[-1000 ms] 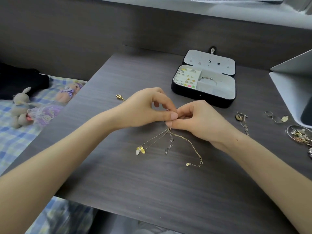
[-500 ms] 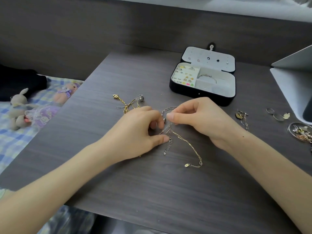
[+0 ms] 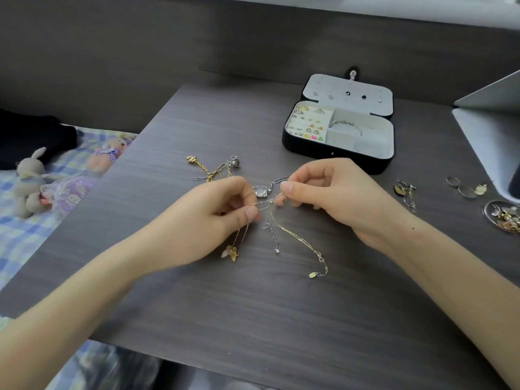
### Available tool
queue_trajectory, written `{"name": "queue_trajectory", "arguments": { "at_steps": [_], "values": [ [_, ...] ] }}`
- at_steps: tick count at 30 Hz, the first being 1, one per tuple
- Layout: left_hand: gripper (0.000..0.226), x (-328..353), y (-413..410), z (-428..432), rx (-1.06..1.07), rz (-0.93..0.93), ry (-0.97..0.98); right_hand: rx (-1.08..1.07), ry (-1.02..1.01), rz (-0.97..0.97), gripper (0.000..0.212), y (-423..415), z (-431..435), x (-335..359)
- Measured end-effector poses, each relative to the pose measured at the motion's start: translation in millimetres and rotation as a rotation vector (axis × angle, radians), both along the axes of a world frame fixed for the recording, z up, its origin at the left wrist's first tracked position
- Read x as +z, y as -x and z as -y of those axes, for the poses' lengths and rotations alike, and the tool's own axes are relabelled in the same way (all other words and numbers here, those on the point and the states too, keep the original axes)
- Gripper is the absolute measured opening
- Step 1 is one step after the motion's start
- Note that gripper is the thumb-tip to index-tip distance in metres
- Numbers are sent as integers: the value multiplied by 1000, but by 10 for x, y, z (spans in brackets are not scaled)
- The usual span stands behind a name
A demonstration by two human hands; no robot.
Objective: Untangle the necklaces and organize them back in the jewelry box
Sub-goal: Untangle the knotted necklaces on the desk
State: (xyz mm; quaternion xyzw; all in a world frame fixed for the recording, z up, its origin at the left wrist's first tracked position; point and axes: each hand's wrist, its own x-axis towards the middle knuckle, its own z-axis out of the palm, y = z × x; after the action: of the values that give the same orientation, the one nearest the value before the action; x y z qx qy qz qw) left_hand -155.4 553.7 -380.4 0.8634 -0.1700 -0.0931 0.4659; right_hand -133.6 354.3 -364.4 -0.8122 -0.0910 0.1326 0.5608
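Necklaces (image 3: 268, 204) lay knotted while your left hand (image 3: 213, 218) and right hand (image 3: 332, 198) each pinched a chain; 0 appeared in the jewelry box (image 3: 337, 162).

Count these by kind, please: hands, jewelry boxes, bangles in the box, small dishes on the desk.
hands: 2, the left hand and the right hand, both pinching the necklaces
jewelry box: 1
bangle: 1
dish: 1
total: 5

Gold necklaces (image 3: 298, 237), black jewelry box (image 3: 337, 161)
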Motion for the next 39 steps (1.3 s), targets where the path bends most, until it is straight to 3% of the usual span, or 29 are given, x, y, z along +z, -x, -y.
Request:
{"name": "queue_trajectory", "arguments": {
  "at_steps": [4, 10, 15, 18, 21, 27, 34, 39],
  "values": [
    [10, 52, -25, -7, -62, -128, 160, 40, -44, 15, 20, 7, -26, -24],
    [10, 67, -89, 28, 43, -181, 192, 50, -82, -3, 15, 21, -30, 23],
    [4, 67, -100, 68, 76, -175, 109, 48, -74, -23, 13, 36, -37, 14],
    [15, 58, -97, 88, 84, -124, 46, 29, -71, -3, 13, 30, -33, 8],
    [13, 65, -91, 103, 135, -115, 32, -3, -64, 21, 15, 20, -29, 5],
    [18, 54, -155, 139, 185, -46, -44, -95, 82, 113, 18, 3, -12, -22],
    [8, 37, -222, 126, 126, -2, -13, -100, 302, 218, 21, -27, -4, -80],
    [8, 16, -211, 125, 108, -1, -22, -132, 319, 264, 20, -46, -13, -111]
  ]
}}
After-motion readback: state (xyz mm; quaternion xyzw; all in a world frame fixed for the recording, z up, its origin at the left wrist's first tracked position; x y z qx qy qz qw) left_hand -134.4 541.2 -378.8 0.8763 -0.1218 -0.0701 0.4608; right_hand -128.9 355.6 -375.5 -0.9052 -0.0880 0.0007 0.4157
